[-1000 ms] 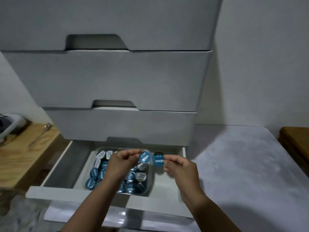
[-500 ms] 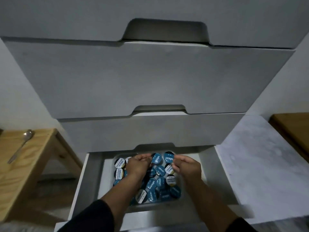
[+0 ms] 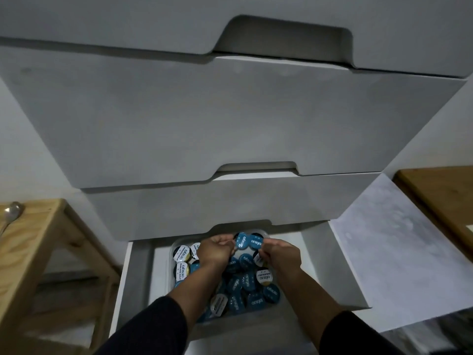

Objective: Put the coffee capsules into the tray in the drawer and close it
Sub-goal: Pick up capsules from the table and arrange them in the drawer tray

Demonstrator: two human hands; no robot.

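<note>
While both dark-sleeved forearms reach forward from the bottom edge, the open drawer lies below them, pulled out from the foot of a grey cabinet. Inside it sits a clear tray, heaped with capsules, most with blue lids and a few with white ones. Over the far end of the tray the two hands meet. Left hand: its grip is curled, thumb and fingertips pinching the left edge of a blue capsule held above the heap. Right hand: its grip is also curled, pinching a second capsule that stands just beside the first, the two lids touching or nearly so; I cannot tell which. Both held capsules hang over the tray's back corner, near the overhanging front of the drawer above.

Left of the drawer stands a wooden desk with a spoon lying near its far edge. Right of the drawer runs a pale marbled surface, and beyond it the corner of another wooden top. Behind and above, the cabinet's closed drawer fronts rise with cut-out handles.
</note>
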